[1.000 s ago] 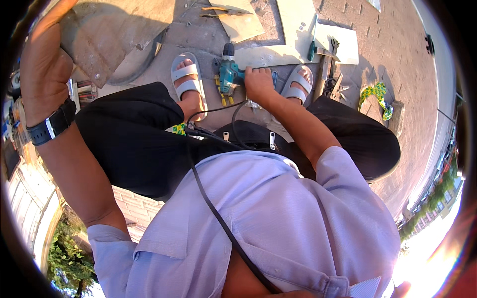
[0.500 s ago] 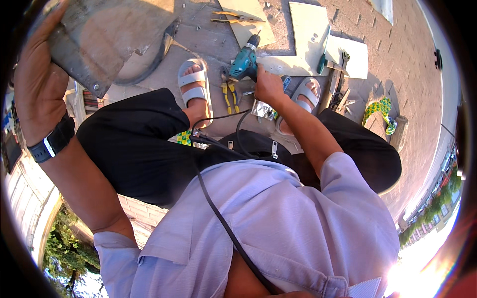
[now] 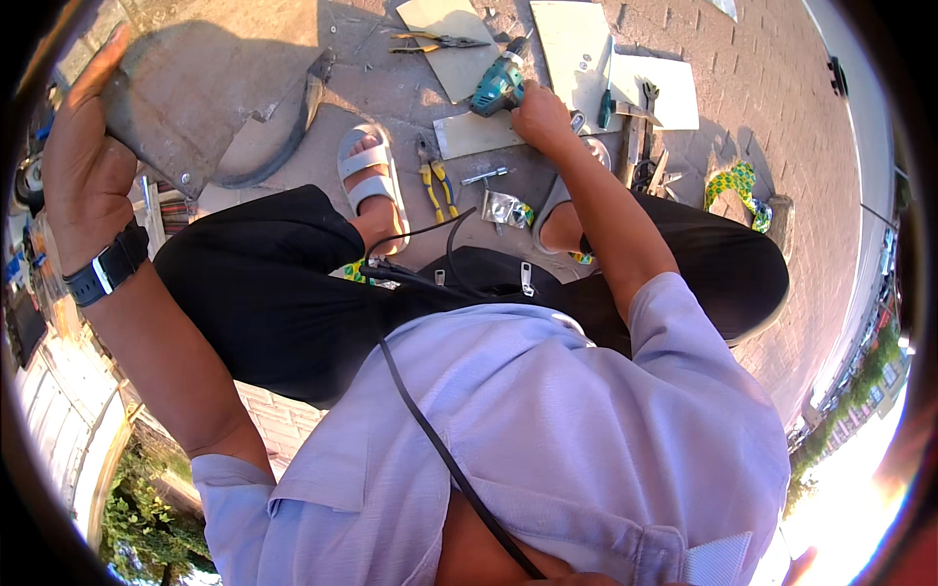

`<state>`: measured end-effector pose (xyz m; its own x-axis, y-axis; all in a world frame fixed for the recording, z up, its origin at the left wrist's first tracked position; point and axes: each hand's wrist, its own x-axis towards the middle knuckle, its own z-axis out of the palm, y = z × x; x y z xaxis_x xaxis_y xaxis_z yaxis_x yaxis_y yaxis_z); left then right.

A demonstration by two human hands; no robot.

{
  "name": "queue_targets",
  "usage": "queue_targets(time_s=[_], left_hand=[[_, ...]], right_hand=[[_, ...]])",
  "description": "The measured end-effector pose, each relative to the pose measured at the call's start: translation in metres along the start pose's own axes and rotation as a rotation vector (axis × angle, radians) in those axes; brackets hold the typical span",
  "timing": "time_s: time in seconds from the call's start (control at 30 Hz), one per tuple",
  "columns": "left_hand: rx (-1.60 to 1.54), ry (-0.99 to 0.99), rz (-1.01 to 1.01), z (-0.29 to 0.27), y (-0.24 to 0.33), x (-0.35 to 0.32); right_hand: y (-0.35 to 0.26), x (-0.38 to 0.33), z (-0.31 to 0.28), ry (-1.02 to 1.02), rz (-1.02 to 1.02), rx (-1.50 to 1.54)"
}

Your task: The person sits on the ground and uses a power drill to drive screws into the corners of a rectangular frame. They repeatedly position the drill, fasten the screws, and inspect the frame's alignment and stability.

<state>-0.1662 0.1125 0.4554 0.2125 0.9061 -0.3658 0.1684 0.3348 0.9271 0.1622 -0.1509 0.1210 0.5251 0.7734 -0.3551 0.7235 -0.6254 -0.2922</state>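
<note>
A worn grey-brown metal sheet (image 3: 195,107) leans up at the far left. My left hand (image 3: 93,166), with a dark watch on the wrist, grips its left edge, one finger stretched along it; the sheet partly hides the other fingers. In my right hand (image 3: 542,117) is the handle of a teal and black power drill (image 3: 500,83), its chuck pointing away and slightly right. The drill is over the pale flat pieces on the ground. Yellow-handled pliers (image 3: 437,181) lie between my feet, beside a small metal socket tool (image 3: 486,176).
Pale panels (image 3: 572,59) lie ahead on the paving. Long-nose pliers (image 3: 440,42) rest on another pale panel (image 3: 451,73). A hammer (image 3: 637,113) and wrench (image 3: 650,93) are at right, near a green-yellow cloth (image 3: 738,184). A silver packet (image 3: 508,209) sits near my right foot; a black cable (image 3: 420,400) crosses my lap.
My right hand has moved the drill slightly away and to the right, off the near pale strip. The metal sheet has tilted or shifted slightly in my left hand; the view has shifted too.
</note>
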Motion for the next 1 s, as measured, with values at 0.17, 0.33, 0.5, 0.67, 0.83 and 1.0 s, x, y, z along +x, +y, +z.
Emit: queue_targets(time_s=[0.17,0.33,0.5,0.67,0.83,1.0], left_hand=[[0.037,-0.195,0.126,-0.032,-0.003,0.009],[0.017,0.096,0.077,0.023,0.001,0.0],[-0.015,-0.004,0.028,0.047,0.0,-0.004],[0.04,-0.089,0.001,0.048,0.003,0.0],[0.06,-0.238,0.01,0.079,-0.005,0.005],[0.081,-0.204,-0.022,0.096,-0.01,0.006]], right_hand=[[-0.029,-0.017,-0.027,-0.237,-0.206,0.016],[-0.008,-0.015,-0.112,-0.297,-0.25,-0.204],[0.066,-0.072,-0.32,0.006,-0.068,-0.199],[0.139,-0.165,-0.392,0.207,0.216,0.188],[0.281,-0.188,-0.276,0.411,0.336,0.414],[0.255,-0.202,-0.066,0.13,0.448,0.409]])
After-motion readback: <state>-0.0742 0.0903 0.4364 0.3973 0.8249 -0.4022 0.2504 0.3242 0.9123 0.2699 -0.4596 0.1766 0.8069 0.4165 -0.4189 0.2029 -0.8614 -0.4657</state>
